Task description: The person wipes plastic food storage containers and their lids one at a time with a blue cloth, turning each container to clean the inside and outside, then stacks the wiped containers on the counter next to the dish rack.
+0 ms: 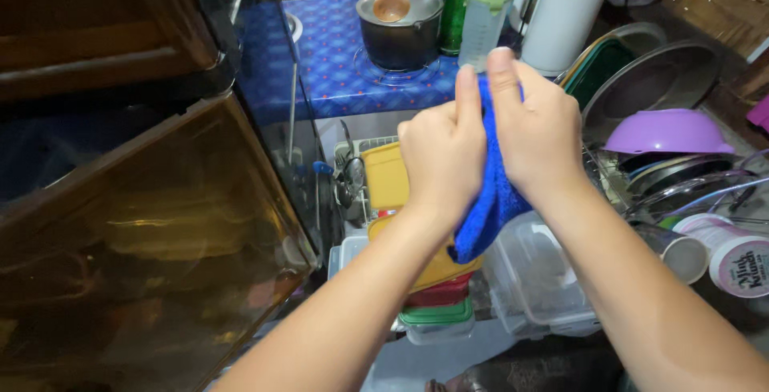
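Both forearms enter from the lower edge, bare, angling up and inward to meet at centre frame. Left hand (443,152): back of hand to camera, fingers curled into a loose fist, index finger raised straight up. Right hand (538,124): back of hand also showing, fingers folded inward, one finger extended upward beside the left's raised finger. The two hands are pressed close together, knuckles nearly touching, wrists roughly level, right wrist bent slightly inward. Both closed in a grip.
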